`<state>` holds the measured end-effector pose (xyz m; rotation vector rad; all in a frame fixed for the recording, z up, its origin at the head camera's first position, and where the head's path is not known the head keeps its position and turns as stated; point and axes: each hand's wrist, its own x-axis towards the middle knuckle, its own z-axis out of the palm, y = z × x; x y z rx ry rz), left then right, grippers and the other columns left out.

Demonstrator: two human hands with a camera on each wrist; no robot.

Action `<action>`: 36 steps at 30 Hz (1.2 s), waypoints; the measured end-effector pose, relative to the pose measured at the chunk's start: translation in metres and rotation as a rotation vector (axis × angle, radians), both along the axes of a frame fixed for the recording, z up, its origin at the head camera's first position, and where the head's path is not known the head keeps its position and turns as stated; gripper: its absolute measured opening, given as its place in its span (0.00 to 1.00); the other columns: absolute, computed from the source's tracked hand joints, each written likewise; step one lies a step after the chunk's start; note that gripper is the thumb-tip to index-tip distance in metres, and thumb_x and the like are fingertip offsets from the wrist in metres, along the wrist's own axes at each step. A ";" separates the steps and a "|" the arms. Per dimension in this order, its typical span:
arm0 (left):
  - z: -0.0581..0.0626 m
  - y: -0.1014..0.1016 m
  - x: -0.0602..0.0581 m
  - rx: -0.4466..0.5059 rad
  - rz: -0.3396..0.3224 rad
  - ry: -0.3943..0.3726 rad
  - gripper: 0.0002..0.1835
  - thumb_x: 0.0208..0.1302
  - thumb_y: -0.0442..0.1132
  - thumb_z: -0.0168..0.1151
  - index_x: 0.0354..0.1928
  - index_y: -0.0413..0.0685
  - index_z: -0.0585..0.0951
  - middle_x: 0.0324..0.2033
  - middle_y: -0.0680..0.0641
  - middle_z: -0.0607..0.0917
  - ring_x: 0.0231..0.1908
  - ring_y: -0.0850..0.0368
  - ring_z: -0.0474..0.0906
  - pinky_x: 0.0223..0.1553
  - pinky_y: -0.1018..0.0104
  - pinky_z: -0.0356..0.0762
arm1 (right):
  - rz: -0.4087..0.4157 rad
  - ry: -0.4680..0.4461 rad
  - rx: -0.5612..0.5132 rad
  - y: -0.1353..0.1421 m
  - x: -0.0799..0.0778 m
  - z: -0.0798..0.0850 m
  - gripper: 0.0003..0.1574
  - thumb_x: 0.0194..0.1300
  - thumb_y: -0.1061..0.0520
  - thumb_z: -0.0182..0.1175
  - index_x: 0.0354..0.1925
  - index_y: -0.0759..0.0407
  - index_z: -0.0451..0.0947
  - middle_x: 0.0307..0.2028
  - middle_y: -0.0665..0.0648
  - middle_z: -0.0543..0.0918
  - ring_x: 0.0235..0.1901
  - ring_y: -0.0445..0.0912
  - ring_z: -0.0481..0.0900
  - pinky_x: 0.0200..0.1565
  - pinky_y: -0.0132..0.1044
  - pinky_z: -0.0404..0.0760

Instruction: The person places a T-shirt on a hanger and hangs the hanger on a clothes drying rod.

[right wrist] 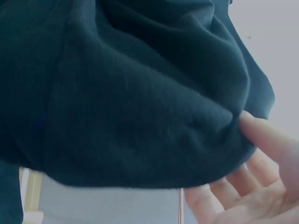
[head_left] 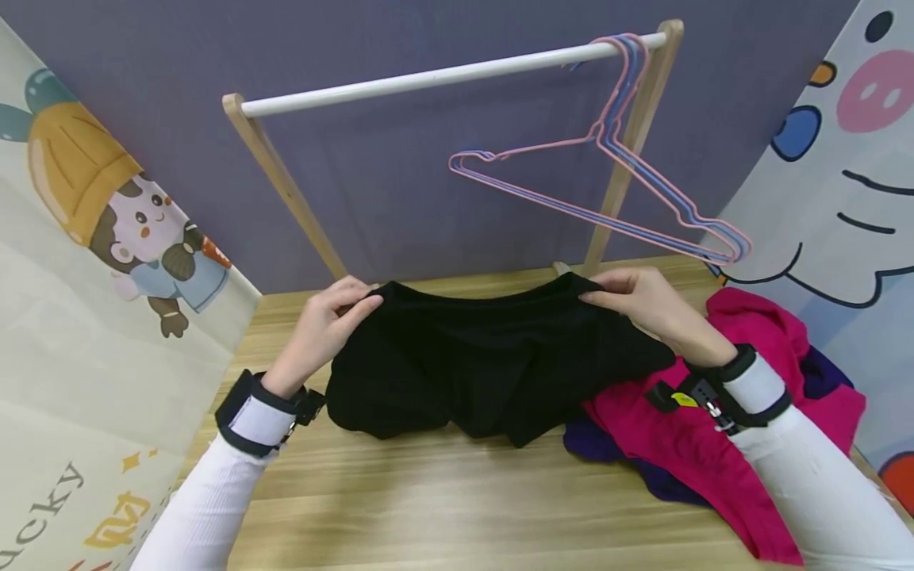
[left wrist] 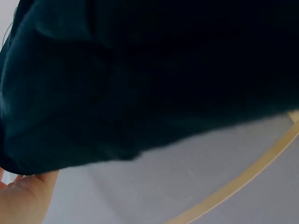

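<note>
A black garment point(head_left: 464, 361) hangs spread between both hands above the table, its top edge sagging slightly in the middle and its lower edge uneven. My left hand point(head_left: 324, 329) pinches its upper left corner between thumb and fingers. At the upper right corner my right hand point(head_left: 646, 305) does the same. Dark cloth point(left wrist: 117, 84) fills most of the left wrist view, with only part of a hand point(left wrist: 23, 198) at the lower left. In the right wrist view, the thumb and fingers of my right hand point(right wrist: 261, 186) hold the cloth's rounded edge. Its exact kind is unclear.
Behind the garment stands a rack with a white rail point(head_left: 428, 79) and wooden posts. Pink and blue hangers point(head_left: 607, 135) hang at its right end. A pink garment point(head_left: 714, 460) and a dark purple one point(head_left: 593, 440) lie on the wooden table point(head_left: 428, 507), partly under my right arm.
</note>
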<state>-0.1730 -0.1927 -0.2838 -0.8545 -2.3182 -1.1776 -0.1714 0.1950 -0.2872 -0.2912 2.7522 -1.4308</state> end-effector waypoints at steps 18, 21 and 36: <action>0.006 0.017 0.009 0.023 -0.132 -0.103 0.08 0.55 0.24 0.54 0.21 0.40 0.75 0.20 0.46 0.66 0.24 0.56 0.61 0.25 0.65 0.58 | 0.114 0.150 0.052 0.019 -0.016 -0.002 0.13 0.58 0.59 0.57 0.40 0.65 0.76 0.35 0.61 0.82 0.29 0.38 0.78 0.30 0.25 0.76; 0.000 0.017 0.005 -0.001 -0.140 -0.097 0.08 0.55 0.26 0.56 0.22 0.42 0.76 0.21 0.48 0.67 0.24 0.56 0.61 0.24 0.64 0.59 | -0.038 0.325 0.084 0.026 -0.021 0.015 0.13 0.58 0.57 0.57 0.42 0.61 0.76 0.37 0.62 0.82 0.32 0.31 0.75 0.32 0.21 0.71; -0.008 0.015 0.001 -0.034 -0.141 -0.062 0.05 0.55 0.29 0.57 0.24 0.44 0.78 0.23 0.49 0.75 0.31 0.56 0.68 0.36 0.63 0.68 | -0.248 0.504 0.207 0.044 -0.057 0.045 0.18 0.61 0.58 0.51 0.48 0.66 0.71 0.41 0.70 0.78 0.40 0.58 0.73 0.43 0.52 0.71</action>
